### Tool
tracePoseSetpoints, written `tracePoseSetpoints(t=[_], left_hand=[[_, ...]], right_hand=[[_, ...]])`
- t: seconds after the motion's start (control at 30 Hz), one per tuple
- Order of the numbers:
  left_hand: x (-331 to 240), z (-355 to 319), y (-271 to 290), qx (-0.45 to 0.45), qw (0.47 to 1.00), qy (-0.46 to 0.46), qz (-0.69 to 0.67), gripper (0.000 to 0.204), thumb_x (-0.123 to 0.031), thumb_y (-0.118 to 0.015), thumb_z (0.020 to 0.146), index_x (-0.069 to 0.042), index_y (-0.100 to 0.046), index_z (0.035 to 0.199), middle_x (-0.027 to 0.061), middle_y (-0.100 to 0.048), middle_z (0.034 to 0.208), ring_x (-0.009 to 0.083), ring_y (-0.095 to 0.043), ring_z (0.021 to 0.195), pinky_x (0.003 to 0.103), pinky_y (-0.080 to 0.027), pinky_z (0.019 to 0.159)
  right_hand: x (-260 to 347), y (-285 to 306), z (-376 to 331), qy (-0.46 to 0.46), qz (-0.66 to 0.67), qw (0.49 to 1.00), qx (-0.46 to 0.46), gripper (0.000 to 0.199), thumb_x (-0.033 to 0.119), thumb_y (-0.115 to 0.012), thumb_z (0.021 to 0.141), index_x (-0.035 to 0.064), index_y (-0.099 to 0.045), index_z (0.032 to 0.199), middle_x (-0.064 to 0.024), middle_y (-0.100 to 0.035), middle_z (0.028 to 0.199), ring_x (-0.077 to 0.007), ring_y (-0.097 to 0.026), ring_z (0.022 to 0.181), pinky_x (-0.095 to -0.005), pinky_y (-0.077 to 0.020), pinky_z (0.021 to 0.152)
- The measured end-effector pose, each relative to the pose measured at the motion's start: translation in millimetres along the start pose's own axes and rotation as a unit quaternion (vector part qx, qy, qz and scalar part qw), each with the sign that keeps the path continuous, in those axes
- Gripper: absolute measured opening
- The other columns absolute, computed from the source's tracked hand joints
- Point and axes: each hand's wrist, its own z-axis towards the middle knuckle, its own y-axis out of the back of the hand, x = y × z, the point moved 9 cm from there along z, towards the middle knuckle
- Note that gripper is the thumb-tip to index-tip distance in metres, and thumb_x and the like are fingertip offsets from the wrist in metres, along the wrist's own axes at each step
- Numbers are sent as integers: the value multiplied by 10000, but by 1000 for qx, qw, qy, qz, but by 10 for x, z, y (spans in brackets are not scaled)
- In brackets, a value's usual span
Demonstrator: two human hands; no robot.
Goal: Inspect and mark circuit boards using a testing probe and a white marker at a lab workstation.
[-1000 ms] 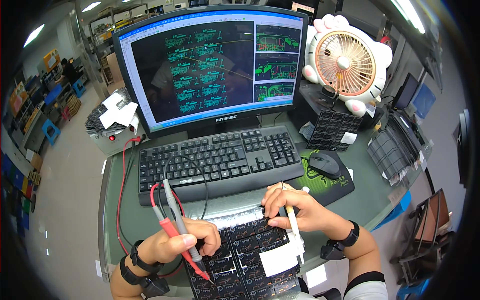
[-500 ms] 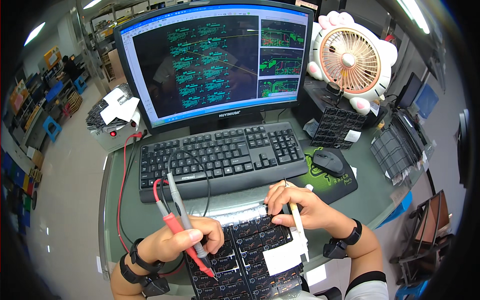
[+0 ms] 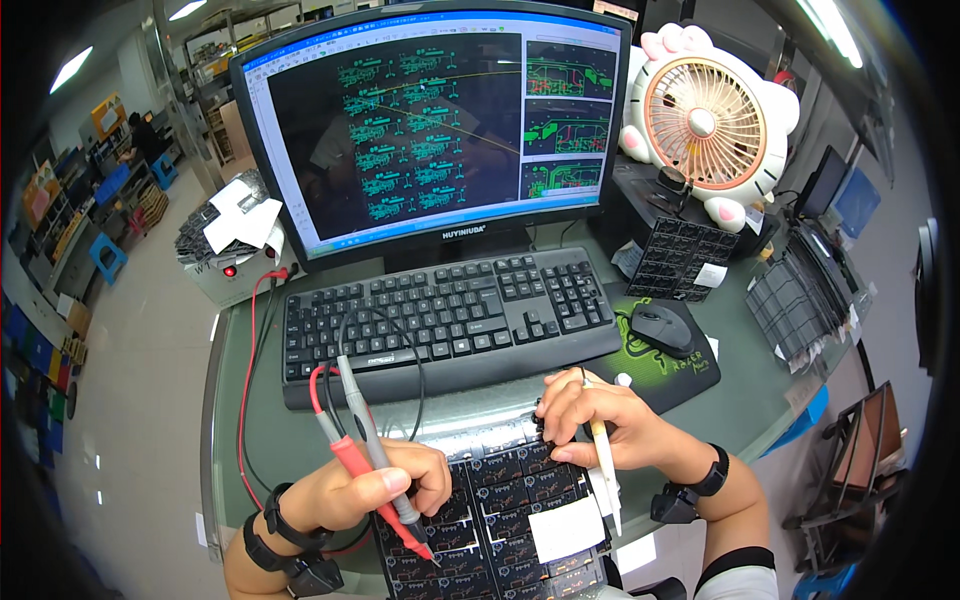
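My left hand (image 3: 392,484) is closed around two test probes, a red probe (image 3: 352,457) and a grey probe (image 3: 372,432). Their tips point down at the lower left of a black circuit board panel (image 3: 508,497) with many repeated small boards; I cannot tell if both tips touch it. A white paper slip (image 3: 567,530) lies on the panel's right part. My right hand (image 3: 610,412) grips a slim pen-like tool (image 3: 605,462), pale yellow and white, its point downward. Fingers of that hand are at the panel's upper right edge.
Beyond the panel lie a black keyboard (image 3: 450,310) and a mouse (image 3: 660,330) on a mat (image 3: 690,372). A monitor (image 3: 430,130) stands behind. Probe cables (image 3: 246,400) run left to a box (image 3: 225,278). Board stacks (image 3: 805,310) and a fan (image 3: 707,120) are at right.
The whole view has shifted slightly right and down. Both hands keep nearly the same places on the panel, with the probes and the pen-like tool still held.
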Motion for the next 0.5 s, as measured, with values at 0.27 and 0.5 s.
tracePoseSetpoints(t=[0.27, 0.5], left_hand=[[21, -7, 7, 4, 1000, 9, -26, 441, -354, -290, 912, -27, -462, 672, 114, -540, 700, 212, -508, 657, 337, -421, 648], [32, -24, 4, -10, 998, 36, -49, 420, -333, -304, 924, -24, -456, 682, 100, -517, 710, 207, -491, 687, 339, -408, 682]], right_hand=[[-7, -1, -14, 4, -23, 1000, 1, 183, 74, -758, 757, 84, -603, 853, -11, -634, 850, -243, -589, 941, -374, -424, 866], [-36, -23, -6, -12, 1, 1000, 10, 187, 67, -755, 759, 56, -599, 861, -38, -623, 874, -244, -574, 951, -350, -450, 826]])
